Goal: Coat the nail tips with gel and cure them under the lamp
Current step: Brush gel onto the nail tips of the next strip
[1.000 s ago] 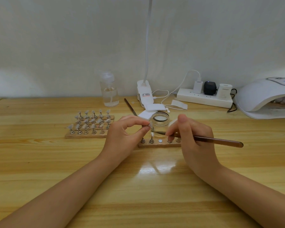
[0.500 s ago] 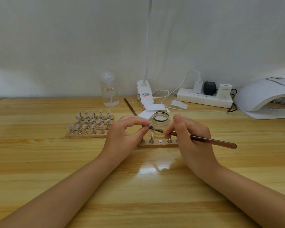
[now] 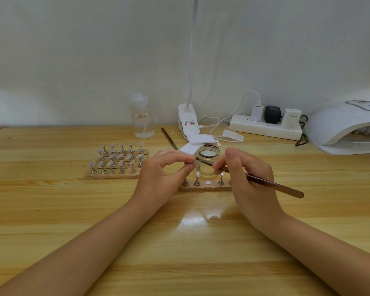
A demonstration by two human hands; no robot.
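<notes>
Left hand (image 3: 162,174) pinches a nail tip (image 3: 192,163). Right hand (image 3: 247,178) grips the brush (image 3: 265,182), its bristle end touching the tip, handle trailing right.

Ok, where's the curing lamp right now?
In the head view the curing lamp sits at the far right edge of the table, against the wall, just right of the power strip.

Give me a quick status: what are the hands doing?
Left hand pinches a nail tip. Right hand holds brush, bristles at the tip. Jar just behind. Nothing blocking.
</notes>
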